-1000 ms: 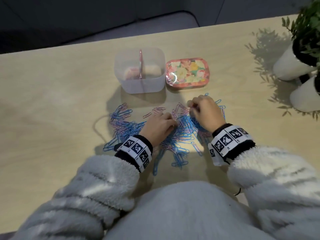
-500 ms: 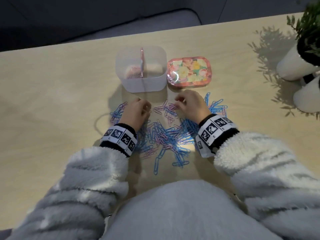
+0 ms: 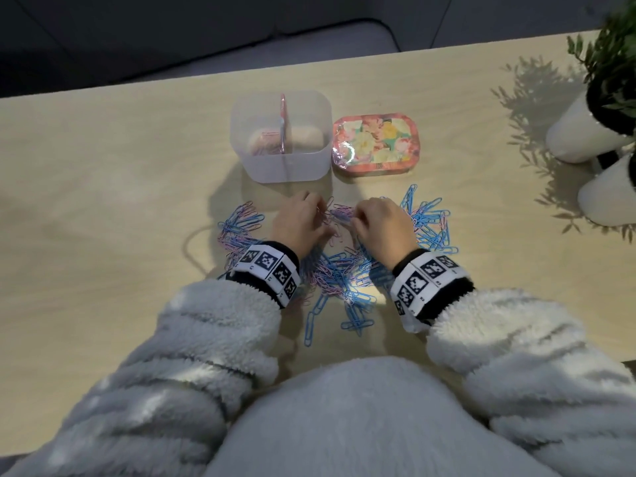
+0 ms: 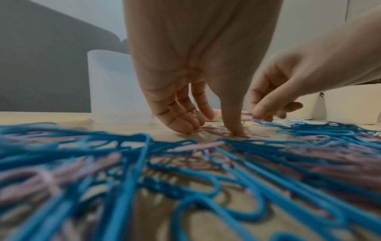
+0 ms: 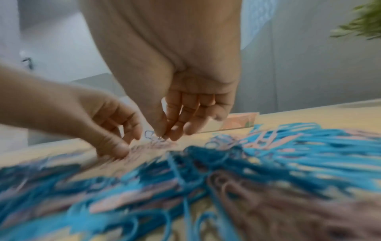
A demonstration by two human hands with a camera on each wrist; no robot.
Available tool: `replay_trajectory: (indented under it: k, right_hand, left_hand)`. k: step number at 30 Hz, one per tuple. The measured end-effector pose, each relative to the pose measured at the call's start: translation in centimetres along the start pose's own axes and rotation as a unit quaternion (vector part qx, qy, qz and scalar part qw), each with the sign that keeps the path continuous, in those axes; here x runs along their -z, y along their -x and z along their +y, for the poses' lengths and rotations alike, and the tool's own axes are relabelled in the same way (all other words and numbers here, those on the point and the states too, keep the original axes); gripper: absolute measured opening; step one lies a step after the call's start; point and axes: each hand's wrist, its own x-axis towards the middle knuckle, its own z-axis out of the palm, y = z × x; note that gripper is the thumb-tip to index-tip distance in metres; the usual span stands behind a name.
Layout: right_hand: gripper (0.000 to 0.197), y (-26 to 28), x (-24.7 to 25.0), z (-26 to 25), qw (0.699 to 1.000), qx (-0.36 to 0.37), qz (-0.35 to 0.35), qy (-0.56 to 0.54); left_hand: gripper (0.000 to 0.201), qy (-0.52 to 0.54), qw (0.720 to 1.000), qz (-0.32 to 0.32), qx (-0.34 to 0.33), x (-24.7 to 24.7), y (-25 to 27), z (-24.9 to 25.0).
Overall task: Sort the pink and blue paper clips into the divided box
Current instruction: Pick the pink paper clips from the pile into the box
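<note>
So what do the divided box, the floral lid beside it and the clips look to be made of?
Frosted translucent divided box: likely plastic, since its contents show dimly through the matte walls. Pink floral lid: glossy, with glare spots, possibly tin or coated card; hard to tell. Blue and pink paper clips: smooth coloured coating, probably over wire.

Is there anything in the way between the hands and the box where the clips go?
Nothing visible blocks the way. The left hand and right hand work in the paper clips, and only bare table lies between them and the divided box. The floral tin sits beside the box, off to its right.
</note>
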Motion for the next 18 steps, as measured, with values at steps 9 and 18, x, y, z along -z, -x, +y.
replay_trajectory:
  k: [9,18]
  right_hand:
    - [0.022,0.0,3.0,2.8,1.000,-0.029,-0.002,0.003]
    - [0.026,-1.7,-0.8,-1.1,0.997,0.016,-0.077,-0.020]
  left_hand:
    - [0.040,0.002,1.000,-0.005,-0.008,2.7,0.2,-2.7]
    - [0.025,0.053,0.999,0.013,0.005,1.2,-0.5,-0.6]
